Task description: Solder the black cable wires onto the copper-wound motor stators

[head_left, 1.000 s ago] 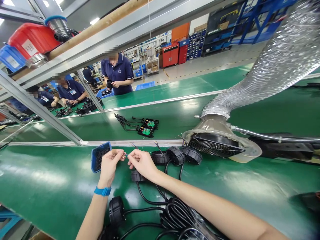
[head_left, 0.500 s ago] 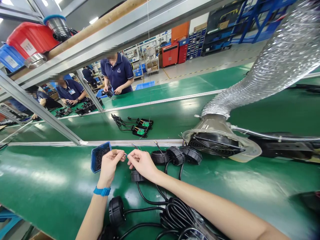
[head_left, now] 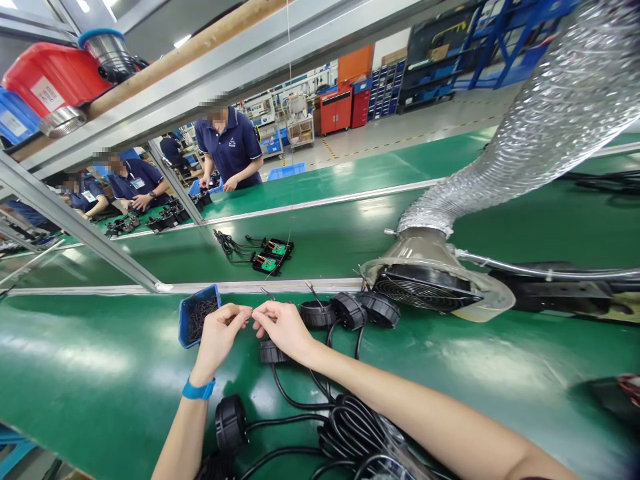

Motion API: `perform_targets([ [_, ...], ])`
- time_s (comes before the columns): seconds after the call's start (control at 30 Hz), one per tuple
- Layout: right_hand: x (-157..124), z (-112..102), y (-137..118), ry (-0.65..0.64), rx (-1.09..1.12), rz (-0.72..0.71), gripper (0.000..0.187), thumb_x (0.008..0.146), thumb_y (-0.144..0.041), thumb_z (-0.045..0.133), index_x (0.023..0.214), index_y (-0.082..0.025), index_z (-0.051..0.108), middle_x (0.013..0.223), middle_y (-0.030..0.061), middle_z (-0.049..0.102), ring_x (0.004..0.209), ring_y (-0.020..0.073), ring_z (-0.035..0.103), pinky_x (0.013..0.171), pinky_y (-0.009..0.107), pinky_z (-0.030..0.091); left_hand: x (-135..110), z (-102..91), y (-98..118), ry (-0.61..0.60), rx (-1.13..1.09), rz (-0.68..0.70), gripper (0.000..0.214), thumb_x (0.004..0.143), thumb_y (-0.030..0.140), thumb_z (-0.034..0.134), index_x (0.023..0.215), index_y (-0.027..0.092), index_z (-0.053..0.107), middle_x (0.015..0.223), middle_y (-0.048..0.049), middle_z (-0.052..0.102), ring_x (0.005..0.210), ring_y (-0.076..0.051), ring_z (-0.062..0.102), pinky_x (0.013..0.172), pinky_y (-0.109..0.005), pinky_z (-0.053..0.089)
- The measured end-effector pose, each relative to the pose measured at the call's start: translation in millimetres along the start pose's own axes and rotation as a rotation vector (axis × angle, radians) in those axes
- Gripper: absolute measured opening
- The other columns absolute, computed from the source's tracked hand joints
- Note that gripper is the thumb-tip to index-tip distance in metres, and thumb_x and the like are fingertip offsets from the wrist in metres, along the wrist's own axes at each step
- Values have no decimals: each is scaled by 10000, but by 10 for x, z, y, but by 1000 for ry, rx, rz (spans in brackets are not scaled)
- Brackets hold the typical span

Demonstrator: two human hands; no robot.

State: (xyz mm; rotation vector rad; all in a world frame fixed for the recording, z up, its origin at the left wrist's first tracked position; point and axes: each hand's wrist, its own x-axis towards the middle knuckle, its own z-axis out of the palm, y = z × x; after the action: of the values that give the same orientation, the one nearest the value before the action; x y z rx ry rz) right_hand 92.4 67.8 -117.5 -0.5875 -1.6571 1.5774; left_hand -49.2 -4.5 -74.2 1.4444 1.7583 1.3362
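Observation:
My left hand (head_left: pixel 220 333), with a blue band at the wrist, is closed in a pinch beside the blue bin (head_left: pixel 181 327) of small dark pieces. Fingertip to fingertip with it, my right hand (head_left: pixel 285 332) also pinches. Whatever is between the fingers is too small to make out. Under my right hand sits a black round cap (head_left: pixel 270 351) on a cable, its top partly covered. To the right stand several similar caps, one of them a black cap (head_left: pixel 317 315) with thin wires sticking up.
Coiled black cables (head_left: pixel 353 427) lie below my right forearm, near another black cap (head_left: pixel 231 423). A fume hood (head_left: pixel 425 283) with a silver duct hangs at right. Two open boxes with green circuit boards (head_left: pixel 265 262) lie beyond the rail. Co-workers sit and stand across the bench.
My fingertips have come closer together, and the bluish bit seen between them earlier no longer shows. The view has shifted slightly. The standing co-worker's hands have moved.

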Motion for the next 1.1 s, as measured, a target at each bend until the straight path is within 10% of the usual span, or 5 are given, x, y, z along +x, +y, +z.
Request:
perform_targets([
  [0.37,-12,17,-11,-13,12,9,218,882,-339,574,796,-152,648,660,20,668,526,128,641,544,237,505,42,-8,-108,185,-258,-90,256,706,346,800,846,135,762,777,-80,745,700,-177,657,699,-298,531],
  [1.1,-24,23,-42,-15,21,24,202,877,-325,567,795,-156,643,658,16,662,522,124,632,543,236,503,58,90,-181,144,-541,-165,246,694,324,817,814,121,746,769,-63,730,687,-133,636,703,-258,499],
])
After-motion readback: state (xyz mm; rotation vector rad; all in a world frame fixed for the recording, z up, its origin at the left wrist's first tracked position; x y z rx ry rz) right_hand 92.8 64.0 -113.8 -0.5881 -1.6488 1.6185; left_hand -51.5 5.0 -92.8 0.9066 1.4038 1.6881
